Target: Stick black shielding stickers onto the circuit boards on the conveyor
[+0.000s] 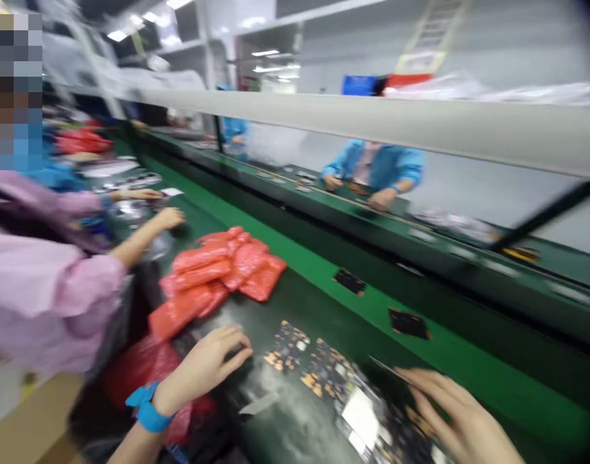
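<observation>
My left hand (212,361), with a blue band at the wrist, hovers low over the dark green bench. Its fingers curve, thumb apart, and I see nothing held. Just right of it lies a small panel of circuit boards (287,346) with black and copper-coloured parts. A second circuit board panel (328,367) sits beside that one. In my right hand (462,409) is a thin pointed metal tool, apparently tweezers (384,366), its tip toward the belt. Below that hand are more boards and a bright white piece (360,415), blurred and partly overlapping.
Red bubble-wrap bags (222,270) are piled beyond my left hand. Two dark boards (409,323) ride on the green conveyor belt (304,264). A co-worker's pink sleeve (57,290) is close on my left; another person in blue (391,167) works across the line. A strip (260,403) lies near me.
</observation>
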A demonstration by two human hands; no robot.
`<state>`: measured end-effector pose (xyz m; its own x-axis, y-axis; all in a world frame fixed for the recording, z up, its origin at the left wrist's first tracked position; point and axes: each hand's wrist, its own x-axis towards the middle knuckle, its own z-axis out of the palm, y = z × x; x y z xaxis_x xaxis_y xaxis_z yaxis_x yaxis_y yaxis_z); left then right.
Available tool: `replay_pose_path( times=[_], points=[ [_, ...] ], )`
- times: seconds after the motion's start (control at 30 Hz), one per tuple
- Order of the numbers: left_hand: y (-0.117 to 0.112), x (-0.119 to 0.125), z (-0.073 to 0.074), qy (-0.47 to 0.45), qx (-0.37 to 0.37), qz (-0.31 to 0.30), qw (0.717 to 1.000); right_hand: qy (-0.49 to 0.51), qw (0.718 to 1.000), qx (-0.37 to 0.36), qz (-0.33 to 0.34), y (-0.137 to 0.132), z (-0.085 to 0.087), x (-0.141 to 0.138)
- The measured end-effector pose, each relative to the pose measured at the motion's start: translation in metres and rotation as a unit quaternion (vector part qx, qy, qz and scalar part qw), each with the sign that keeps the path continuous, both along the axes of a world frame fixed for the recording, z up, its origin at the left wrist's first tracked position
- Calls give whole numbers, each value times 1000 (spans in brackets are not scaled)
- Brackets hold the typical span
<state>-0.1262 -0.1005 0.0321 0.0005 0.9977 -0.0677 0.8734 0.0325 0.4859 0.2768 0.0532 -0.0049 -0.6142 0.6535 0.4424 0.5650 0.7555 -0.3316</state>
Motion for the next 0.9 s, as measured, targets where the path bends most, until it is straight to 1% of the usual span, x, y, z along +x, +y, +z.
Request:
replay_pose_path(
  times=[0.03, 0.07, 0.1, 0.17, 0.23, 0.3, 0.4, 0.47, 0.5, 0.6, 0.67, 0.7, 0.77, 0.83, 0.9],
  points=[
    [19, 12, -5, 5, -1, -59, 998, -16, 1000, -10, -15, -9, 10, 9],
    [37, 25, -10, 16, -4, -108, 994, -50, 998, -38, -17, -13, 17, 12],
    [51, 36, -16, 31, -7, -144, 989, -64, 997, -44, -29, -11, 20, 9],
    [71, 52, -26, 70, -14, -189, 979, -85, 994, -49, -39, 3, 17, 0],
    [80, 57, -32, 108, -21, -218, 970, -107, 992, -59, -34, 19, 7, -7],
    [82, 56, -34, 138, -30, -241, 960, -128, 989, -72, -22, 25, -3, -10],
    [76, 52, -34, 179, -34, -261, 948, -147, 985, -89, -18, 15, -7, -13],
    [73, 52, -35, 233, -15, -265, 935, -149, 984, -94, -15, -2, -4, -24],
    [72, 53, -36, 262, -3, -261, 929, -146, 985, -95, -9, -12, -2, -34],
    [78, 58, -39, 319, 32, -217, 922, -149, 984, -95, 22, -39, -4, -77],
    [86, 59, -41, 338, 53, -178, 923, -175, 980, -92, 26, -48, -9, -108],
    [92, 59, -41, 346, 65, -160, 922, -184, 979, -89, 27, -49, -13, -121],
    [103, 56, -41, 355, 86, -131, 922, -192, 977, -78, 39, -41, -19, -141],
    [114, 52, -39, 353, 102, -116, 923, -189, 977, -68, 65, -27, -21, -150],
    [124, 48, -37, 346, 109, -114, 925, -185, 977, -65, 86, -12, -19, -150]
  ],
)
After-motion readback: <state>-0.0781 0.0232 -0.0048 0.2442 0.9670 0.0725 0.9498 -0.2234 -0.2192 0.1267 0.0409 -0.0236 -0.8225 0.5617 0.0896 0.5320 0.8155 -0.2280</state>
